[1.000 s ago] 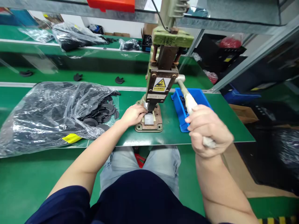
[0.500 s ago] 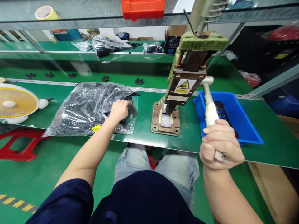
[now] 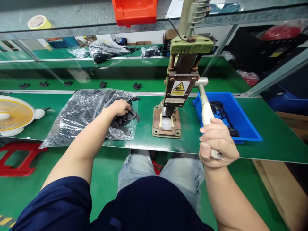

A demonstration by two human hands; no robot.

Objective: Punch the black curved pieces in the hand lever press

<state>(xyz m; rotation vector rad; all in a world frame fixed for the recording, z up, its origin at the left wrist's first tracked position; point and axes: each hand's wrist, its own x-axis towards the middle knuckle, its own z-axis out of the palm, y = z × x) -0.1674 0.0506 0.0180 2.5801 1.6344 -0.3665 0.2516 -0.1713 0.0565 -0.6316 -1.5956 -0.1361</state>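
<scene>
A hand press [image 3: 179,83] with a rusty base [image 3: 157,128] stands mid-bench. My right hand [image 3: 218,142] is wrapped round the press's white-taped lever [image 3: 205,110], pulled toward me. My left hand [image 3: 119,107] reaches into the mouth of a clear plastic bag [image 3: 81,112] and its fingers close on the flat black parts [image 3: 125,120] spilling out there; which piece it grips I cannot make out. A white block [image 3: 166,123] sits on the press base under the ram.
A blue bin [image 3: 243,125] with black parts stands right of the press. A yellow-and-white fan [image 3: 14,115] lies at the far left, a red stool [image 3: 16,157] below it. Single black parts [image 3: 137,86] dot the conveyor behind. An orange bin [image 3: 134,11] and a tape roll [image 3: 38,22] sit overhead.
My left hand left the press base and went left to the bag of black parts. My right hand has stayed on the lever.
</scene>
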